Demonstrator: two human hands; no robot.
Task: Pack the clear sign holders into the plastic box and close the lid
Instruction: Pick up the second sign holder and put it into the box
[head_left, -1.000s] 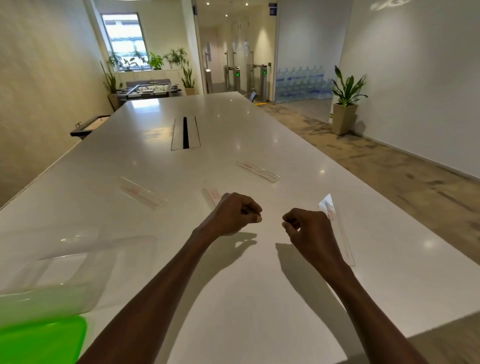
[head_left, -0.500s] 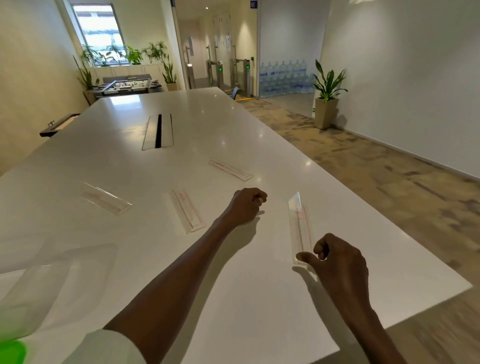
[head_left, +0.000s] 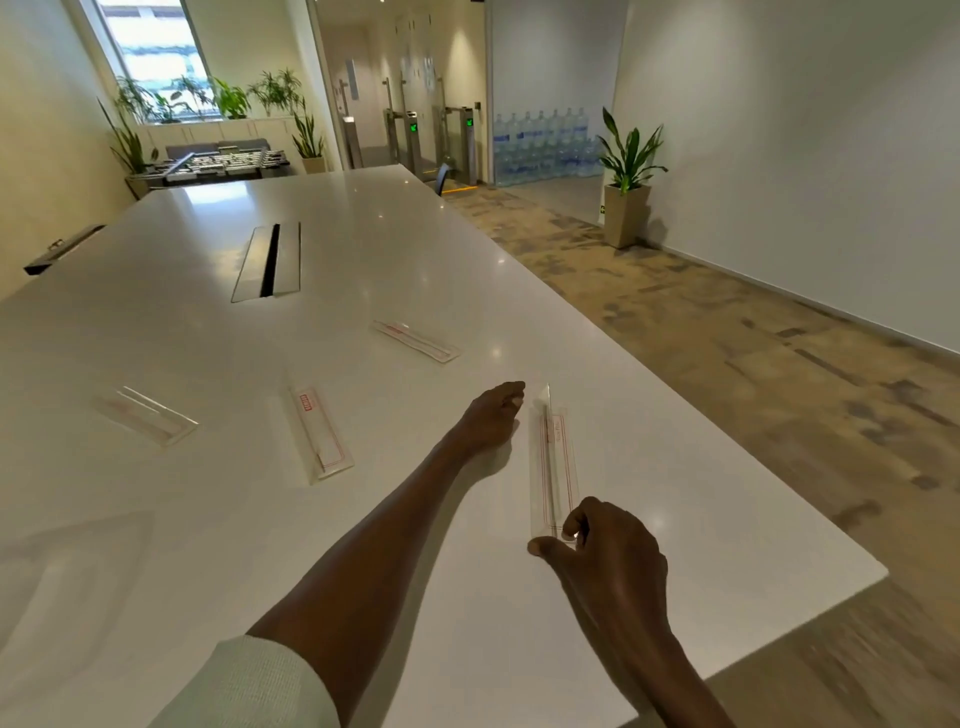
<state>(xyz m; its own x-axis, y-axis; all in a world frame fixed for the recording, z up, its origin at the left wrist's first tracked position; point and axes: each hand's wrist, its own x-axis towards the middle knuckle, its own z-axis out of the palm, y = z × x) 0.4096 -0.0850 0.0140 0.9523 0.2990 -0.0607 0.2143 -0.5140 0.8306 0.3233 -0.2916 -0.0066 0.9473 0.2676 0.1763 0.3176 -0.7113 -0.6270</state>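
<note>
Several clear sign holders with red-printed inserts lie on the white table (head_left: 218, 519). The nearest sign holder (head_left: 554, 462) runs lengthwise in front of me. My right hand (head_left: 602, 561) pinches its near end between thumb and forefinger. My left hand (head_left: 493, 415) hovers just left of its far end, fingers loosely bent, holding nothing. Other sign holders lie at centre-left (head_left: 322, 436), further back (head_left: 415, 340) and far left (head_left: 148, 415). A faint clear plastic box wall (head_left: 67, 577) shows at the lower left.
A cable slot (head_left: 270, 262) is set into the table's middle. The table's right edge and near corner (head_left: 878, 569) drop to a carpeted floor. A potted plant (head_left: 628, 208) stands by the right wall.
My view has swung right, so the green lid has left the frame. My right hand has closed its thumb and forefinger on the holder's near end. My left hand reached forward to its far end, fingers loosening.
</note>
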